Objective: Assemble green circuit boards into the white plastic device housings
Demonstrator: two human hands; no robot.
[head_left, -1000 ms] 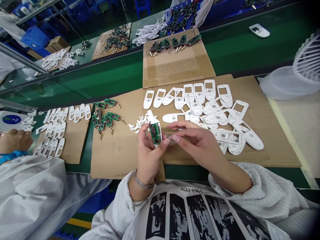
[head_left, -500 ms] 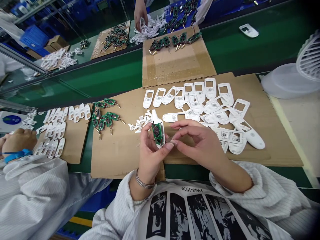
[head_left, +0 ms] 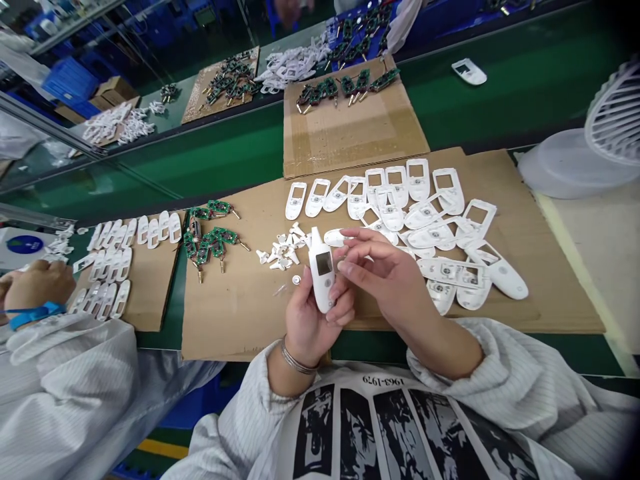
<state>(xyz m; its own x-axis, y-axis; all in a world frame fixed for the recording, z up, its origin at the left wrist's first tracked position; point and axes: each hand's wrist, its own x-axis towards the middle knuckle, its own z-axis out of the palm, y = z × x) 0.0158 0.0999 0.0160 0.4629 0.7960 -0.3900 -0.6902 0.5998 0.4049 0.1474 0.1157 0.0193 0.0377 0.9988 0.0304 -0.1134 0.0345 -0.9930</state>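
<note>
My left hand is closed around a white ear thermometer, held upright with its pointed tip away from me and its dark screen window facing up. Close at the thermometer's right side is my right hand, its thumb and fingertips drawn together; anything between them is too small to make out. Just left of the thermometer lie several small white cone-shaped parts and a small round white part. White housing shells are spread on the cardboard to the right.
Green circuit boards with brass-coloured probes lie at left, with more boards on cardboard ahead. At far left, a co-worker's hand is near rows of white shells. A white fan stands at right; a single shell lies beyond.
The thermometer has been turned over in my left hand: its open side with the green board showed before, now the screen side does. The far co-worker's hand has withdrawn from the white parts.
</note>
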